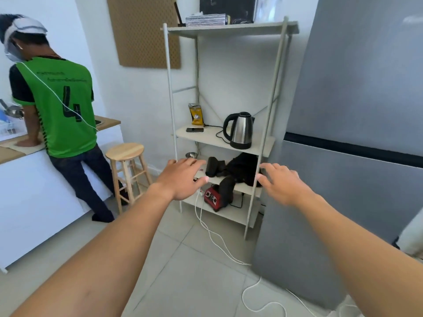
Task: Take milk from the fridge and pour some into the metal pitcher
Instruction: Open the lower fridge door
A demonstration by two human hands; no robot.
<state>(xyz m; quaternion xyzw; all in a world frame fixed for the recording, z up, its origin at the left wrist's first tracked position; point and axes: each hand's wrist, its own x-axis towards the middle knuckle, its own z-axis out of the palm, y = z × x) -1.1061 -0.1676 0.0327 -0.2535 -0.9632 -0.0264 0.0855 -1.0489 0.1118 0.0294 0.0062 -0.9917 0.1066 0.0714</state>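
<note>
A tall grey fridge [357, 110] fills the right side, its doors closed, with a dark gap between the upper and lower door. My left hand [183, 177] and my right hand [283, 184] are stretched out in front of me, fingers apart and holding nothing. The right hand hovers just left of the fridge's side, apart from it. No milk and no metal pitcher can be seen.
A white open shelf unit [224, 138] stands left of the fridge with an electric kettle [240, 130], a phone, black bags and a red appliance. A white cable [219, 241] trails over the tiled floor. A wooden stool [126, 156] and a person in a green shirt [57, 106] stand at the left counter.
</note>
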